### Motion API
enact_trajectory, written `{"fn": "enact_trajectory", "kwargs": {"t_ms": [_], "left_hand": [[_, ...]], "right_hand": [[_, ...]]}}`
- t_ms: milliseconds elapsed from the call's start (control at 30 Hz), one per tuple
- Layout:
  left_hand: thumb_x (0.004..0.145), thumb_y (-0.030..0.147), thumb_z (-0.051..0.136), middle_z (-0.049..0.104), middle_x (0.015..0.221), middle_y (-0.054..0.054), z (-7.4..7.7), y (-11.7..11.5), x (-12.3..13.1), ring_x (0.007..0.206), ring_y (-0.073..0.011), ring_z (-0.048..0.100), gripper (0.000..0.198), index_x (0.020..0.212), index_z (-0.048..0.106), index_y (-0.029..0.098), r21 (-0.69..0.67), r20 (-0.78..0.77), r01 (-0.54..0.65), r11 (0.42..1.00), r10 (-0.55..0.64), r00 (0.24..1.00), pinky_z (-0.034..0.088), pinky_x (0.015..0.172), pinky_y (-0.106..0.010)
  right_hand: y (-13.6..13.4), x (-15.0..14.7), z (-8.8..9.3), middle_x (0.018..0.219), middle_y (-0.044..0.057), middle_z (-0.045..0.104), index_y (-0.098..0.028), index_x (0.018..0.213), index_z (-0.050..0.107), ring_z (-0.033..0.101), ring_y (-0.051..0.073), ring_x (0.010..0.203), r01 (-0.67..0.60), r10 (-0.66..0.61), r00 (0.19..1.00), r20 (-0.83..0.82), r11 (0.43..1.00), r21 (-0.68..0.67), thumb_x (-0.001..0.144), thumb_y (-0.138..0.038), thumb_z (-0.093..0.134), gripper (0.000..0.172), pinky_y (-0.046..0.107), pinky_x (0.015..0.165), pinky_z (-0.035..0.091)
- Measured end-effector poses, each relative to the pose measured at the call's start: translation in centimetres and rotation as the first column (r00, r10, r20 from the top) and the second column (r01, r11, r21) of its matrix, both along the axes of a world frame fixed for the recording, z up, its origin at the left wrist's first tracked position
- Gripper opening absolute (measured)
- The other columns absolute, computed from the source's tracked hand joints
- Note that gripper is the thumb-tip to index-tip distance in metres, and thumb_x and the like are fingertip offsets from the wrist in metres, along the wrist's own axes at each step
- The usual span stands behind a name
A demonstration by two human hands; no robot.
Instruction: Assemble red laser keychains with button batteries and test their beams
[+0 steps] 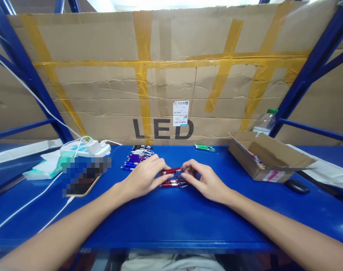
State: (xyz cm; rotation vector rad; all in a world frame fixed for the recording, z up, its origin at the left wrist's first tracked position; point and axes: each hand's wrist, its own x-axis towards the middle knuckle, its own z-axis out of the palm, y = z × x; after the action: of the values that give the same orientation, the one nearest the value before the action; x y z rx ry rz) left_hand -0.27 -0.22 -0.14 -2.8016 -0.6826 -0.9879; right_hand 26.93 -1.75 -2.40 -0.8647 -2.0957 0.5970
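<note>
My left hand [147, 175] pinches the left end of a slim red metal tube with a carabiner clip [172, 171], which looks like a keychain flashlight. At the tube's clip end, the fingers of my right hand [207, 182] are closed. Just below, more red tubes with clips [170, 183] lie on the blue table [171, 222], close to both hands. Behind my left hand is a row of similar tubes [136, 156] in black, silver, purple and blue, partly covered by that hand. Several green tubes [204, 148] lie at the back, right of centre.
An opened cardboard box [258, 165] stands at the right, with a black computer mouse [297, 186] and a clear bottle [266, 122] near it. A phone [85, 184], a white power strip [85, 148] and cables occupy the left. A large taped cardboard panel [109, 101] rises behind.
</note>
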Motion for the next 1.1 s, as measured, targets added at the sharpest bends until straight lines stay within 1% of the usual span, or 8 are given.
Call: {"fn": "enact_trajectory", "kwargs": {"t_ms": [67,167,300,400,533,633,867,1100], "left_hand": [[0.109,0.032,0.061,0.067,0.09,-0.006,0.0,-0.1,0.0,0.086,-0.0211,0.056,0.017,0.107,0.066,0.017,-0.008,0.007,0.009,1.0,-0.009,1.0,0.047,0.075,-0.033],[0.108,0.031,0.061,0.068,0.092,-0.006,-0.1,-0.2,0.1,0.086,-0.0208,0.056,0.016,0.108,0.066,0.016,-0.01,0.007,0.027,1.0,-0.027,1.0,0.047,0.076,-0.033],[0.109,0.031,0.06,0.069,0.092,-0.006,0.0,-0.5,0.2,0.085,-0.0207,0.056,0.017,0.11,0.067,0.016,0.012,0.007,0.036,0.999,-0.036,0.999,0.048,0.076,-0.033],[0.109,0.032,0.061,0.069,0.09,-0.006,0.0,-0.6,0.3,0.084,-0.0206,0.056,0.018,0.107,0.067,0.016,0.02,0.009,0.047,0.999,-0.047,0.999,0.048,0.074,-0.033],[0.108,0.036,0.063,0.068,0.087,-0.006,0.0,-0.7,0.2,0.082,-0.0201,0.057,0.021,0.104,0.068,0.016,0.01,0.012,0.028,1.0,-0.028,1.0,0.048,0.074,-0.032],[0.109,0.036,0.06,0.069,0.088,-0.006,0.1,-0.5,-0.1,0.082,-0.02,0.057,0.021,0.106,0.068,0.017,0.02,-0.006,0.021,1.0,-0.02,1.0,0.048,0.075,-0.033],[0.11,0.032,0.057,0.072,0.096,-0.008,0.7,-0.1,-0.6,0.088,-0.0214,0.06,0.02,0.113,0.069,0.016,0.077,-0.068,0.01,0.997,-0.005,0.998,0.05,0.083,-0.036],[0.112,0.031,0.053,0.073,0.097,-0.008,0.5,0.5,-1.0,0.09,-0.0212,0.062,0.02,0.114,0.067,0.017,0.118,-0.085,-0.02,0.993,0.03,0.996,0.051,0.084,-0.036]], "right_hand": [[-0.1,-0.1,0.0,0.09,0.0,0.066,-0.024,0.117,0.06,0.06,0.018,0.078,-0.005,0.005,1.0,0.001,1.0,0.021,0.108,-0.04,0.062,0.018,0.03,0.073,0.048],[-0.3,-0.2,0.1,0.101,0.004,0.067,-0.024,0.125,0.06,0.062,0.02,0.089,-0.003,-0.003,0.999,0.047,0.992,0.127,0.108,-0.038,0.062,0.022,0.034,0.082,0.051],[-0.9,-0.4,0.3,0.11,0.008,0.066,-0.024,0.119,0.062,0.06,0.024,0.099,-0.02,-0.007,0.994,0.107,0.966,0.257,0.11,-0.034,0.058,0.015,0.04,0.091,0.05],[-1.2,-0.4,0.0,0.108,0.008,0.068,-0.024,0.114,0.06,0.061,0.024,0.099,-0.016,-0.015,0.993,0.114,0.964,0.265,0.112,-0.033,0.055,0.011,0.04,0.088,0.051],[-1.2,-0.3,-0.5,0.105,0.008,0.069,-0.025,0.116,0.059,0.062,0.024,0.096,-0.021,-0.018,0.989,0.148,0.965,0.26,0.114,-0.032,0.049,0.013,0.04,0.086,0.053],[-1.1,-0.2,-0.8,0.103,0.007,0.069,-0.025,0.116,0.059,0.063,0.023,0.093,-0.014,-0.026,0.99,0.142,0.961,0.278,0.114,-0.03,0.048,0.013,0.038,0.083,0.054],[-1.3,-0.3,-0.6,0.101,0.006,0.07,-0.025,0.121,0.059,0.063,0.023,0.09,-0.028,-0.021,0.99,0.141,0.942,0.335,0.114,-0.024,0.046,0.015,0.036,0.081,0.054],[-1.2,-0.5,-0.4,0.107,0.007,0.071,-0.025,0.126,0.058,0.064,0.023,0.095,-0.012,-0.043,0.982,0.183,0.957,0.289,0.114,-0.025,0.046,0.017,0.038,0.084,0.055]]}}
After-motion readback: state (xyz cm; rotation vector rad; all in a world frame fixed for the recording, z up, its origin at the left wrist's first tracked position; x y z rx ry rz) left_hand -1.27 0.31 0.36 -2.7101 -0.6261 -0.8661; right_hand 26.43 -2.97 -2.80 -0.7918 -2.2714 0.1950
